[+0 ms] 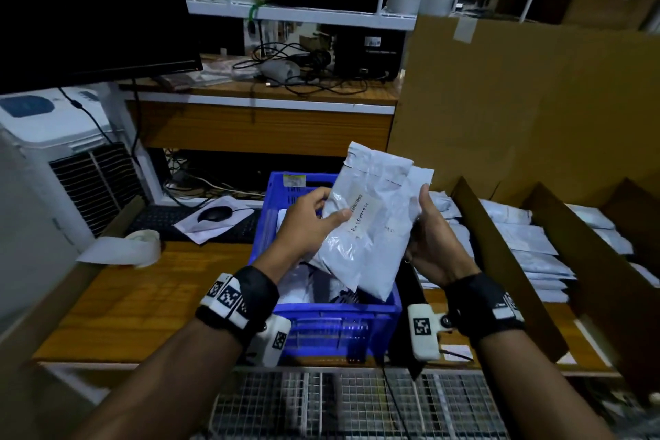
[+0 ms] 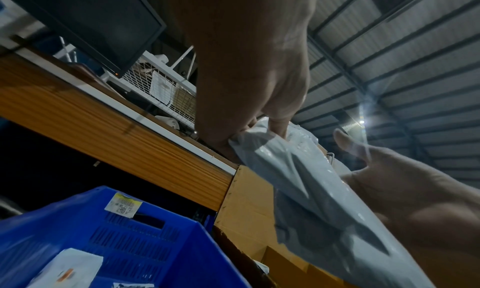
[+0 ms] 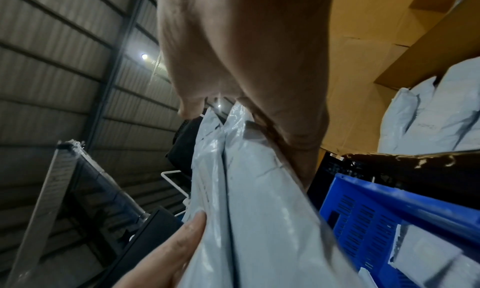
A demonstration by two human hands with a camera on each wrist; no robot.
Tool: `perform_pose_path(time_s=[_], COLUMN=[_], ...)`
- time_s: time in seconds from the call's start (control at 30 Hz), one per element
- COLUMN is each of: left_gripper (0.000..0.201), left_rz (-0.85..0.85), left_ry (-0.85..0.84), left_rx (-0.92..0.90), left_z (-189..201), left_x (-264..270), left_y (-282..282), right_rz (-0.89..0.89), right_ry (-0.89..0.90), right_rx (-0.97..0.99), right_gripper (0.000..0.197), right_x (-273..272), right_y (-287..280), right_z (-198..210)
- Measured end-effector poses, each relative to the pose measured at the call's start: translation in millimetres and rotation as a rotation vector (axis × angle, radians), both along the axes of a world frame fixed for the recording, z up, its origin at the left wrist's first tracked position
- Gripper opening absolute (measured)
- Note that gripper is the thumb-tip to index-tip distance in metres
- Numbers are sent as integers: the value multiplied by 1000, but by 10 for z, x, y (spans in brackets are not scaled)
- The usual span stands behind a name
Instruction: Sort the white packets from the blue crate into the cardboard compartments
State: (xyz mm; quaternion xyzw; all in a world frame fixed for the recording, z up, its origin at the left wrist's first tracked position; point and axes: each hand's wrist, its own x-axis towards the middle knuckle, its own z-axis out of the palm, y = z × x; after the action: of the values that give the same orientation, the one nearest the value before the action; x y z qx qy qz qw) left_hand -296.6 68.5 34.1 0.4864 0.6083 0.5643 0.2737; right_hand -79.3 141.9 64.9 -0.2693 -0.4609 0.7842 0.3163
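Note:
Two overlapping white packets (image 1: 371,221) are held up over the blue crate (image 1: 332,318). My left hand (image 1: 314,214) pinches the front packet, which bears a label strip, at its left edge (image 2: 262,146). My right hand (image 1: 428,225) grips the back packet (image 3: 262,200) at its right edge. More white packets (image 1: 303,282) lie inside the crate (image 2: 124,241). To the right stand the cardboard compartments (image 1: 500,261), slanted dividers with several white packets (image 1: 535,246) stacked between them.
A tall cardboard wall (image 1: 535,111) rises behind the compartments. On the wooden desk (image 1: 143,293) to the left lie a keyboard with a mouse (image 1: 214,214) on paper and a paper roll (image 1: 143,243). A dark monitor (image 1: 89,7) hangs above. A wire grid (image 1: 357,404) lies below.

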Motion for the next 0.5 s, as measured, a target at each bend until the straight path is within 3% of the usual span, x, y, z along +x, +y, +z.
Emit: perform_pose_path(time_s=[0.2,0.4,0.5], left_gripper=[31,22,17], left_rz=[-47,-67,14], left_ry=[14,-126,-201], left_rx=[-32,-21,9], left_z=[63,42,9], left_x=[75,41,-23], left_y=[-166,-282,-293], right_rz=[-155,-225,-210], right_ry=[-43,-105,-129], right_rx=[226,237,236], right_gripper=[38,31,32], right_x=[-64,-12,46], right_y=[-182,-228,-215], right_z=[45,60,44])
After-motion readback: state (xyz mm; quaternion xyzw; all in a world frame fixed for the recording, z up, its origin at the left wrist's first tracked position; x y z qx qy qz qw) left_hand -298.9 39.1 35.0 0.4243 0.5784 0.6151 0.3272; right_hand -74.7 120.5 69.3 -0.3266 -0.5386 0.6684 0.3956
